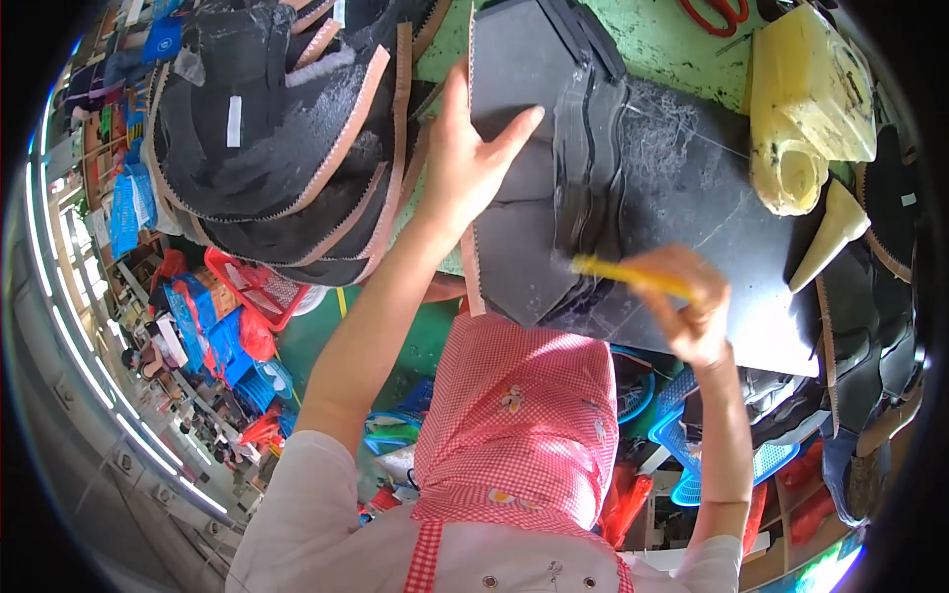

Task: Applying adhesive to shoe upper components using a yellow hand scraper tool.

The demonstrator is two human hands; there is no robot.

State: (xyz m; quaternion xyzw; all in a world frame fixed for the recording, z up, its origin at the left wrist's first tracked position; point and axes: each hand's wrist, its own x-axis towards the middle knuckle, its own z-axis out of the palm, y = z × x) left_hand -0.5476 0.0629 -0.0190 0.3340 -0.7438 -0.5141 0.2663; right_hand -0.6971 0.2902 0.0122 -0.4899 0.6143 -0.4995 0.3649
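Observation:
Black flat panels (514,227) lie in overlapping layers on the table before me, with a tan zigzag-cut strip along their left edge. My left hand (470,163) rests across that edge, thumb stretched over the top panel and fingers extended along the side; some fingertips are hidden. In my right hand (692,306), closed round its handle, is a yellow brush (633,274). Its pale tip meets the fanned edges of the layers, and the hand is slightly blurred. A stained yellowish plastic bottle (816,94) with a wide mouth lies at the far right.
Black pieces with tan zigzag edges (267,128) are heaped at the far left, more (870,306) at the right. Under the panels lies a scuffed black board (692,178). Red-handled scissors (717,15) lie at the back; blue baskets (682,435) stand below the table.

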